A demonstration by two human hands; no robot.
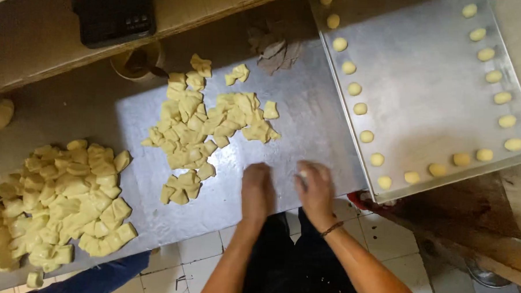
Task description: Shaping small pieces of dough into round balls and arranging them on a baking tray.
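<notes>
Pale yellow dough pieces (206,127), cut into rough squares, lie heaped on the grey metal worktop (307,125) just ahead of the person's hands, with a bigger heap of the same cut dough (62,203) at its left end. The left hand (256,189) presses palm-down on the worktop with nothing visible beneath it, and the right hand (315,186) cups a small bit of dough, fingers curled. Round dough balls (360,108) already line three edges of the shiny rectangular metal tray (430,94) while its middle is bare, so I judge most shaping remains; no packages or labels show, only a black device (112,11) on the wooden shelf (39,35).
</notes>
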